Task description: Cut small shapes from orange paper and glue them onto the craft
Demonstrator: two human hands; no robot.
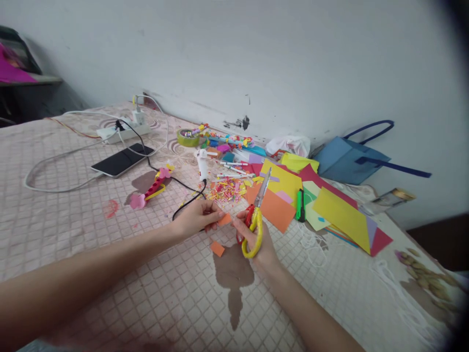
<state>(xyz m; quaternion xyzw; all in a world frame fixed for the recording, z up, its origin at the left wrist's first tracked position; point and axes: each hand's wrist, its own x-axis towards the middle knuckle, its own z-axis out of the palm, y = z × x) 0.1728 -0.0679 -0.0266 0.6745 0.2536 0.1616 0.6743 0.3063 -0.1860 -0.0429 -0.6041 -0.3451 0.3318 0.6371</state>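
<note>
Between thumb and fingers, my left hand (200, 215) pinches a small orange paper piece (224, 219). My right hand (258, 242) is closed on scissors (252, 225) with red and yellow handles, their blades pointing up and away. The right thumb and fingertips also reach the right edge of the orange piece. Just below, a second orange paper piece (217, 249) lies on the quilted cover (176, 298). Beyond the hands are a heap of tiny coloured paper scraps (227, 189) and a larger orange sheet (277, 213).
A white glue gun (202, 165) stands behind the hands, its black cord trailing left. Coloured sheets (340, 217), a green cutter (300, 205) and white string (313, 244) lie right. A phone (122, 160), power strip (124, 131) and pink paper craft (154, 188) are left; a blue bag (350, 159) stands by the wall.
</note>
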